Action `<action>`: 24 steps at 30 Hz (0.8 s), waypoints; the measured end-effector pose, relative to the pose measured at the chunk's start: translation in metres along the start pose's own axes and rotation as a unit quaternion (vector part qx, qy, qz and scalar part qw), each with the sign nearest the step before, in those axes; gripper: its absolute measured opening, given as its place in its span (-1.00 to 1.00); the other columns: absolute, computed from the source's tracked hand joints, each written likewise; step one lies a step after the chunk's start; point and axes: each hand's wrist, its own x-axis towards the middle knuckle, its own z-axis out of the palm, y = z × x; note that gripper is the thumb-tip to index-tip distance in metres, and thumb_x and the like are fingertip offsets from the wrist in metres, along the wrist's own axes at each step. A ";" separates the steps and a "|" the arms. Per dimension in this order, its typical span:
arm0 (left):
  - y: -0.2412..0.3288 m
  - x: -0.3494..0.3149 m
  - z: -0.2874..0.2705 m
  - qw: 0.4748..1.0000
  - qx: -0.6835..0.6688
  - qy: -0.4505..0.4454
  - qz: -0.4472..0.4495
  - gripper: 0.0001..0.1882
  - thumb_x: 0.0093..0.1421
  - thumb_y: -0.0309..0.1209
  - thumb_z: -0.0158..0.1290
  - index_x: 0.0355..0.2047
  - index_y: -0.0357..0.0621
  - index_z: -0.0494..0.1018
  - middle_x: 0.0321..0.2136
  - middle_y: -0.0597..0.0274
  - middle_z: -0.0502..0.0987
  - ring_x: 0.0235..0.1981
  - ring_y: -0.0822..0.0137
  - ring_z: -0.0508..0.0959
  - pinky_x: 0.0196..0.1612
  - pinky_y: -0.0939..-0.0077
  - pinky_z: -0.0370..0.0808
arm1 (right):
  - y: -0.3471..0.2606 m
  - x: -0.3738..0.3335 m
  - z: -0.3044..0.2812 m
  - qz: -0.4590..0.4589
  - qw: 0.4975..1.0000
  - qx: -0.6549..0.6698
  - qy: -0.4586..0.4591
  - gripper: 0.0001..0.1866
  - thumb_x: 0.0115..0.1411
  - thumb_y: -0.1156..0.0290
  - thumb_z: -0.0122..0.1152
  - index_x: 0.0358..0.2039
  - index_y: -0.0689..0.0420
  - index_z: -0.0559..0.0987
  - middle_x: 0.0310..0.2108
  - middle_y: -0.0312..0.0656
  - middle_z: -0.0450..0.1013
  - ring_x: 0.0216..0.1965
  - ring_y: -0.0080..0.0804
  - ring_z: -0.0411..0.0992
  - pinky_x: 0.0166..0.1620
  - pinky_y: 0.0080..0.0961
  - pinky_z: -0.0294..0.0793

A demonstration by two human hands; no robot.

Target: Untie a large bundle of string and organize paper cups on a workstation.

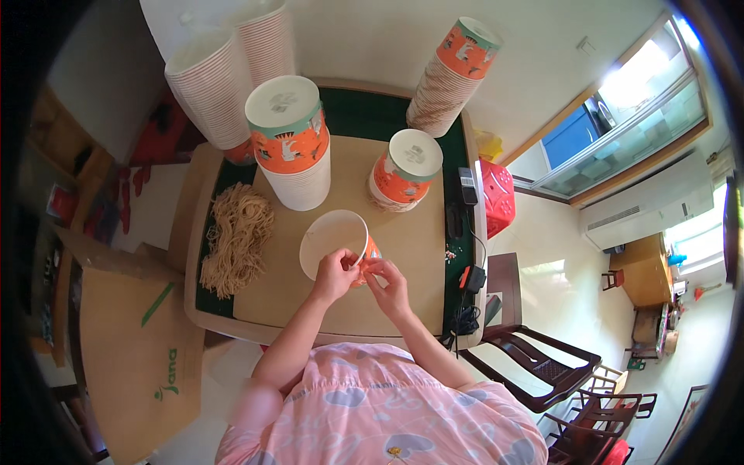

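An orange patterned paper cup (335, 242) with a white base lies on its side above the table, bottom toward me. My left hand (335, 275) grips its lower rim. My right hand (387, 285) pinches the cup's orange side next to it. Both hands meet at the cup's near edge. Behind it stand two upside-down stacks of the same cups, a tall one (293, 143) and a short one (404, 169). A heap of tan string handles (236, 236) lies on the table's left side.
A brown board covers the green-edged table (422, 256). Tall cup stacks (225, 77) (456, 74) lean at the back. A red plastic stool (497, 198), dark wooden chairs (542, 364), a cardboard box (143, 356), a remote and cables (467, 279) surround it.
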 end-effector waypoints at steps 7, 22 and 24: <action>0.009 0.003 0.003 1.000 0.005 -0.006 -0.014 -0.89 -0.03 -0.65 0.07 -0.43 -0.31 0.44 -0.54 0.22 0.53 -0.51 0.49 0.52 -0.42 0.60 0.47 | -0.012 0.004 -0.007 -0.123 0.979 -0.162 -0.015 -0.90 -0.02 0.60 0.21 -0.44 0.21 0.49 -0.38 -0.15 0.47 -0.27 -0.27 0.44 -0.15 -0.44 0.40; 0.011 -0.002 0.005 0.999 0.006 -0.033 0.001 -0.86 0.03 -0.57 0.07 -0.35 -0.30 0.48 -0.47 0.15 0.57 -0.45 0.42 0.57 -0.35 0.55 0.50 | -0.003 0.012 -0.007 -0.039 0.985 -0.165 0.041 -0.89 -0.03 0.50 0.23 -0.45 0.17 0.49 -0.45 -0.14 0.45 -0.37 -0.23 0.44 -0.30 -0.41 0.42; 0.011 -0.002 0.006 0.999 0.009 -0.034 0.005 -0.86 0.04 -0.56 0.08 -0.34 -0.30 0.48 -0.47 0.15 0.58 -0.45 0.41 0.57 -0.35 0.55 0.50 | -0.008 0.013 -0.006 -0.045 0.981 -0.182 0.044 -0.89 -0.04 0.53 0.22 -0.46 0.19 0.48 -0.46 -0.14 0.45 -0.38 -0.24 0.45 -0.30 -0.42 0.42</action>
